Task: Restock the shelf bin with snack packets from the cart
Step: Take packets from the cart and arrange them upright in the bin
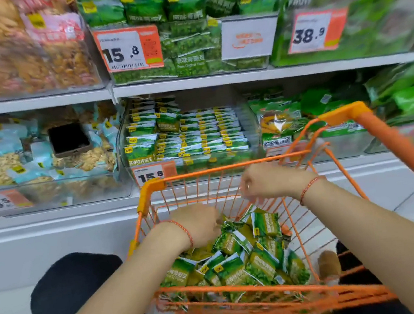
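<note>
An orange wire cart [150, 189] stands in front of me, holding a pile of green snack packets [238, 259]. My left hand [198, 225] reaches down into the pile at its far left; the fingers curl downward behind the back of the hand, so a grip cannot be made out. My right hand [268, 183] hovers blurred above the cart near its far rim, fingers hanging loosely with nothing in them. Just behind the cart, on the lower shelf, a clear shelf bin [121, 143] holds neat rows of the same green packets [198, 132].
A price tag reading 15.8 [151, 175] hangs on the bin's front. A bin of pale blue packets [20, 162] sits to the left with a dark tray [70, 140] on top. Other green bags [281, 120] lie to the right. The cart handle [389, 136] rises at right.
</note>
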